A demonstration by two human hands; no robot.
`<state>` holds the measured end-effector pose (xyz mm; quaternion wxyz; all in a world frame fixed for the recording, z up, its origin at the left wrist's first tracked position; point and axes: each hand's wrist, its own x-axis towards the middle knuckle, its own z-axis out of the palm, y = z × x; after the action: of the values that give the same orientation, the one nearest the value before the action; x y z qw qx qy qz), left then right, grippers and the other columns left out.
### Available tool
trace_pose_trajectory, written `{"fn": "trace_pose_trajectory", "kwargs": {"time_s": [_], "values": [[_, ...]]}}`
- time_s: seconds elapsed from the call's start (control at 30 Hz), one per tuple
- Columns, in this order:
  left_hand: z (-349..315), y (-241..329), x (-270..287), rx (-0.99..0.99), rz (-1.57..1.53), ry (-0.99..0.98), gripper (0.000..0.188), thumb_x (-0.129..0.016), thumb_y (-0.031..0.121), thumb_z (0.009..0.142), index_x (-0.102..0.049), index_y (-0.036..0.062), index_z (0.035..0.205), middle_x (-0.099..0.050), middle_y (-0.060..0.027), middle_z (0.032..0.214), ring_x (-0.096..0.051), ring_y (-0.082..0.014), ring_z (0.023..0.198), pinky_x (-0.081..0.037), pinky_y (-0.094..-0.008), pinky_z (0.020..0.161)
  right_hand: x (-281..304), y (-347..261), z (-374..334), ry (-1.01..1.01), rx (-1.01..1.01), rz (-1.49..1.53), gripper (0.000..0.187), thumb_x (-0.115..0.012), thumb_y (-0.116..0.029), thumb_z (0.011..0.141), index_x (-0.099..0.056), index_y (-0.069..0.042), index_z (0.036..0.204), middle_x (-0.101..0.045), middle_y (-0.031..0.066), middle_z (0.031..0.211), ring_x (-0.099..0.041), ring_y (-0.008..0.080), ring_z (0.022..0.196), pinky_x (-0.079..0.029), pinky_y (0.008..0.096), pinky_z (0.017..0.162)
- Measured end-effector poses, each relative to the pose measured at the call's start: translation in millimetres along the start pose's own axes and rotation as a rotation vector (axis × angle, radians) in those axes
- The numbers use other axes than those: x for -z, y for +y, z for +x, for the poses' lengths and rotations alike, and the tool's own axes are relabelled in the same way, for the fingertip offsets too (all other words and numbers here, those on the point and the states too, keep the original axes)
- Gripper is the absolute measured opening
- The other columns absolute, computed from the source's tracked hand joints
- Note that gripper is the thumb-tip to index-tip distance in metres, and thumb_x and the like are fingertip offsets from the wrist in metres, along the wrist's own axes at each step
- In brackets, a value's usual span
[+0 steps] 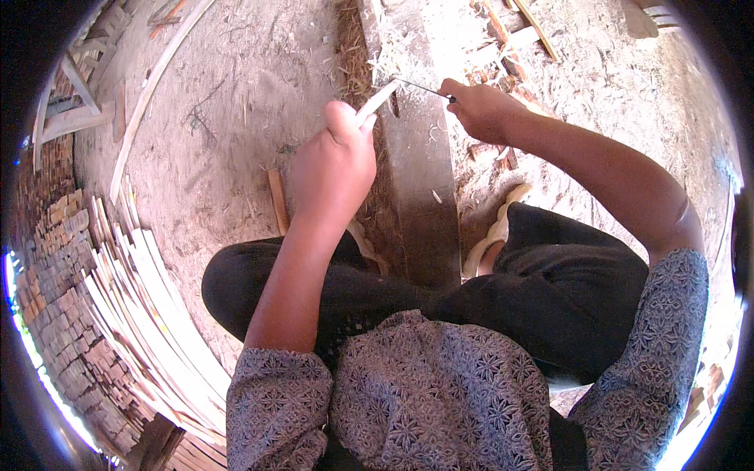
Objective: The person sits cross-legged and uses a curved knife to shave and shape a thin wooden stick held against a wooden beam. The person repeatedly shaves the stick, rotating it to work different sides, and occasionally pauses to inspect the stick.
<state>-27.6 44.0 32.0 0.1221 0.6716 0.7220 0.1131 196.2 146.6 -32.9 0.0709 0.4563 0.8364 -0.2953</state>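
My left hand [336, 161] is closed around a pale wooden stick [381, 100], which points up and away to the right. Across from it, my right hand [485, 111] grips a thin, dark-bladed knife [425, 87] by its handle, mostly hidden in the fingers. The blade's tip meets the far end of the stick; whether it cuts in is too small to tell. Both tools are above a long wooden plank [424, 180] that runs away from me between my legs. Curled wood shavings [393, 59] lie on its far part.
Long pale wood strips [157, 314] lie bundled at the left, beside stacked wooden blocks [59, 302]. A long curved strip [149, 94] rests on the earthen floor. More shavings and sticks [538, 31] lie at the far right of the plank. My legs flank the plank.
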Motion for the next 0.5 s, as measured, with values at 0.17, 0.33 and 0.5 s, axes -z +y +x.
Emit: {"fn": "trace_pose_trajectory", "kwargs": {"time_s": [0.17, 0.33, 0.5], "values": [[-4.2, -9.1, 3.7, -0.072, 0.102, 0.131, 0.028, -0.059, 0.025, 0.100, -0.042, 0.0025, 0.100, -0.066, -0.0225, 0.068, -0.067, -0.0433, 0.063, -0.052, -0.0535, 0.053, 29.3, -74.2, -38.6, 0.127, 0.308, 0.263, 0.029, -0.053, -0.018, 0.104, -0.045, -0.007, 0.129, -0.066, 0.0244, 0.081, -0.069, 0.0409, 0.075, -0.052, 0.0527, 0.066], [0.9, 4.0, 4.6, -0.011, 0.005, 0.018, 0.025, -0.058, 0.022, 0.100, -0.043, 0.0054, 0.110, -0.069, -0.0271, 0.081, -0.066, -0.0497, 0.078, -0.051, -0.0592, 0.064, -8.8, 19.2, 2.5, -0.049, 0.058, 0.013, 0.028, -0.050, -0.022, 0.104, -0.044, -0.008, 0.128, -0.067, 0.0267, 0.081, -0.069, 0.0456, 0.075, -0.054, 0.0540, 0.067], [-6.0, -4.0, 2.9, 0.022, 0.010, 0.036, 0.024, -0.058, 0.022, 0.100, -0.043, 0.0056, 0.109, -0.069, -0.0267, 0.080, -0.066, -0.0498, 0.077, -0.050, -0.0597, 0.064, 15.8, -49.9, -28.8, 0.111, 0.208, 0.350, 0.026, -0.054, -0.016, 0.100, -0.047, -0.010, 0.124, -0.067, 0.0282, 0.082, -0.068, 0.0474, 0.085, -0.052, 0.0569, 0.075]]}}
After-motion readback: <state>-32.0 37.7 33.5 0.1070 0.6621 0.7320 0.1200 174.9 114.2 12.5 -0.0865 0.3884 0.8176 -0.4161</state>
